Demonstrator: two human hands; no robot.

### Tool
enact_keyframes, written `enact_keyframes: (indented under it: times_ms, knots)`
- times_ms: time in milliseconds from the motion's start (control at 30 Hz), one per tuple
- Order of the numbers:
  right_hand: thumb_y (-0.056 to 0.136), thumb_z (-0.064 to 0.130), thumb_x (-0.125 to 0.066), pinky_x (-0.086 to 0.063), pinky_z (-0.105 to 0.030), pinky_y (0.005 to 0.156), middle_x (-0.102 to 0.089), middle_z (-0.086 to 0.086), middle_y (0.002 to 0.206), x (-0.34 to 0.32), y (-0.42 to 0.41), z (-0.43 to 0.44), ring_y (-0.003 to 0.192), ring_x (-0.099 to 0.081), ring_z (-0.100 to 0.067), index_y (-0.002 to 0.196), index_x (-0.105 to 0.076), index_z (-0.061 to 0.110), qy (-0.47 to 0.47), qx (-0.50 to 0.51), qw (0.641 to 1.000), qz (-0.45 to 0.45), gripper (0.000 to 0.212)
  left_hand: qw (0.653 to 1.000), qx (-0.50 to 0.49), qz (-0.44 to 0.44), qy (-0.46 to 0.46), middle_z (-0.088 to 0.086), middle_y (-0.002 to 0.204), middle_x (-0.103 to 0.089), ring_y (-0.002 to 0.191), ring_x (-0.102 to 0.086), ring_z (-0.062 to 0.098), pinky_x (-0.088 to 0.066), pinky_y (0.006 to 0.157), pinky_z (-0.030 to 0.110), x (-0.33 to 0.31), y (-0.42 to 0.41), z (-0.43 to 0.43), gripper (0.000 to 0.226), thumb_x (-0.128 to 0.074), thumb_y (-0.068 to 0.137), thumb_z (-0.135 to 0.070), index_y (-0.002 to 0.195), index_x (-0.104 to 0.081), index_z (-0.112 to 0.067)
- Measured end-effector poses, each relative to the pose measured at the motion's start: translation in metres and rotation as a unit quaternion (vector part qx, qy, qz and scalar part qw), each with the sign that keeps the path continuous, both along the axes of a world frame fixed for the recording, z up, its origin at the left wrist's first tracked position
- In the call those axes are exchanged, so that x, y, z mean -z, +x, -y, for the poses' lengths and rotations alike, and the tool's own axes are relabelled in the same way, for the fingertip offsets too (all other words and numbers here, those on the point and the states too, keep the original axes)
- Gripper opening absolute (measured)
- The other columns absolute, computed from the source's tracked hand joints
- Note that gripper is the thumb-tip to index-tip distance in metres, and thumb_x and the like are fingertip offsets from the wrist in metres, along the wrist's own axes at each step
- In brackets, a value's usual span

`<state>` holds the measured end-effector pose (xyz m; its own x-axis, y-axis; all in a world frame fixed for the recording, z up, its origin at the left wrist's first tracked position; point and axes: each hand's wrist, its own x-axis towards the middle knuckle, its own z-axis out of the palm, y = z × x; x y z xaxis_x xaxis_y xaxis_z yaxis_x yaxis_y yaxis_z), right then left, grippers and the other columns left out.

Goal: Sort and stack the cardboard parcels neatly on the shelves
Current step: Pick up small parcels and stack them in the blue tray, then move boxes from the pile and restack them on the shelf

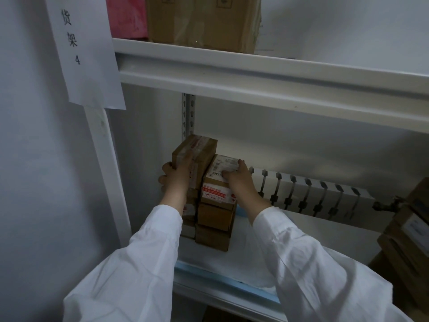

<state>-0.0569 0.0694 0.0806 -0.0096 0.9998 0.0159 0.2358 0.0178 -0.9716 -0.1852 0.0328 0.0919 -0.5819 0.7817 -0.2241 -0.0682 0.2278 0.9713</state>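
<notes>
Cardboard stacks (216, 219) are standing side by side at the shelf's (255, 259) left end. The left hand (176, 175) is gripping the taller stack's top parcel (200, 147) and the right hand (239, 180) is clasping the labelled parcel (220, 167) — the step is probably squaring, the next move likely calling for nudging both flush.

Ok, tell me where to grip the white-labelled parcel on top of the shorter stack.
Grip the labelled parcel by its near and far edges, coming from above and the right, where the right hand lies. Its left side stands against the taller stack, so fingers likely won't fit there; its top and right side are free.
</notes>
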Motion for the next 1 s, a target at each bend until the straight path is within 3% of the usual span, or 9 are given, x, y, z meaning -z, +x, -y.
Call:
enact_keyframes:
  times_ms: [167, 400, 633, 767, 900, 1000]
  knots:
    - [0.095, 0.025, -0.052, -0.052, -0.044, 0.093, -0.058, -0.009, 0.125, -0.002, 0.002, 0.004, 0.106, -0.063, -0.025, 0.125, -0.045, 0.015, -0.008, 0.007, 0.999, -0.035, 0.033, 1.000, -0.011, 0.019, 0.003, 0.013, 0.143, -0.026, 0.125, -0.037, 0.033, -0.040, 0.097, 0.043, -0.002, 0.001, 0.000, 0.078, -0.047, 0.082, -0.067, 0.142, -0.024, -0.021]
    - [0.095, 0.025, -0.053, -0.052, -0.044, 0.095, -0.058, -0.009, 0.126, -0.006, 0.006, 0.012, 0.107, -0.062, -0.024, 0.128, -0.045, 0.014, -0.009, 0.000, 0.998, -0.057, 0.036, 0.993, -0.096, 0.011, 0.063, 0.012, 0.151, -0.020, 0.138, -0.022, 0.032, -0.027, 0.111, 0.044, -0.003, 0.016, 0.010, 0.081, -0.058, 0.084, -0.053, 0.146, -0.020, -0.018]
    - [0.095, 0.016, -0.053, -0.051, -0.038, 0.091, -0.052, -0.012, 0.133, -0.016, 0.018, 0.028, 0.114, -0.058, -0.029, 0.136, -0.036, 0.011, -0.003, 0.006, 0.998, -0.065, 0.044, 0.955, -0.127, -0.158, 0.215, 0.015, 0.151, -0.020, 0.138, -0.021, 0.030, -0.024, 0.114, 0.042, -0.005, 0.049, 0.032, 0.071, -0.062, 0.085, -0.016, 0.145, -0.023, -0.010]
    - [0.098, 0.016, -0.049, -0.040, -0.023, 0.083, -0.040, -0.011, 0.146, -0.024, 0.031, 0.038, 0.127, -0.047, -0.027, 0.146, -0.026, 0.012, -0.007, 0.008, 0.998, -0.062, 0.054, 0.927, -0.120, -0.245, 0.256, 0.018, 0.149, -0.024, 0.136, -0.024, 0.032, -0.026, 0.113, 0.043, -0.012, 0.066, 0.038, 0.059, -0.057, 0.087, -0.010, 0.140, -0.031, -0.005]
    - [0.098, 0.021, -0.048, -0.038, -0.023, 0.083, -0.038, -0.008, 0.147, -0.030, 0.049, 0.046, 0.131, -0.042, -0.025, 0.143, -0.034, 0.015, 0.013, 0.016, 0.999, -0.045, 0.048, 0.889, -0.067, -0.334, 0.305, 0.015, 0.123, -0.054, 0.117, -0.049, 0.031, -0.037, 0.102, 0.036, -0.014, 0.085, 0.037, 0.035, -0.053, 0.088, -0.019, 0.119, -0.055, -0.006]
    - [0.095, 0.021, -0.051, -0.041, -0.029, 0.094, -0.049, -0.008, 0.139, -0.035, 0.068, 0.053, 0.125, -0.048, -0.024, 0.133, -0.048, 0.015, 0.049, 0.042, 0.997, -0.031, 0.038, 0.885, 0.015, -0.299, 0.358, 0.006, 0.099, -0.062, 0.090, -0.059, 0.016, -0.047, 0.084, 0.020, -0.018, 0.111, 0.039, 0.020, -0.050, 0.089, -0.018, 0.104, -0.060, -0.009]
